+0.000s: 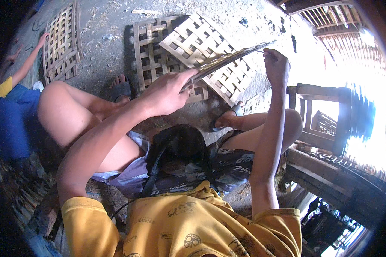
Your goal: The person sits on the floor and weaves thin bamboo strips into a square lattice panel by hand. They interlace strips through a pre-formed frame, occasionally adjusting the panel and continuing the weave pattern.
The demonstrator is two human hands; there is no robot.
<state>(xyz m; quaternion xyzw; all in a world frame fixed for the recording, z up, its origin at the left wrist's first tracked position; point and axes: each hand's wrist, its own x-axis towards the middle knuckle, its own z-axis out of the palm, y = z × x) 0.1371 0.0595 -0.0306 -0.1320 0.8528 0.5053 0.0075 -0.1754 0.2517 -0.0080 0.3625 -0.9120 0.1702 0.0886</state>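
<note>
My left hand [169,92] is closed round the near end of a bundle of bamboo strips [227,59], long and narrow, slanting up to the right over the floor. Its far tip is thin and dark. My right hand [276,68] is raised beside that far end, fingers pinched. A thin dark sliver seems to run from the fingertips toward the bundle; glare hides what exactly they grip. Beneath the bundle, a pale woven bamboo panel [193,32] lies across a second, darker woven panel [145,53] on the ground, between and beyond my feet.
Another woven panel [63,47] lies at the far left, touched by a co-worker's hand [43,39]. A wooden frame [317,92] stands right of my knee, above dark timber beams [326,171]. Strong glare washes out the right side. The floor [103,25] is grey and littered.
</note>
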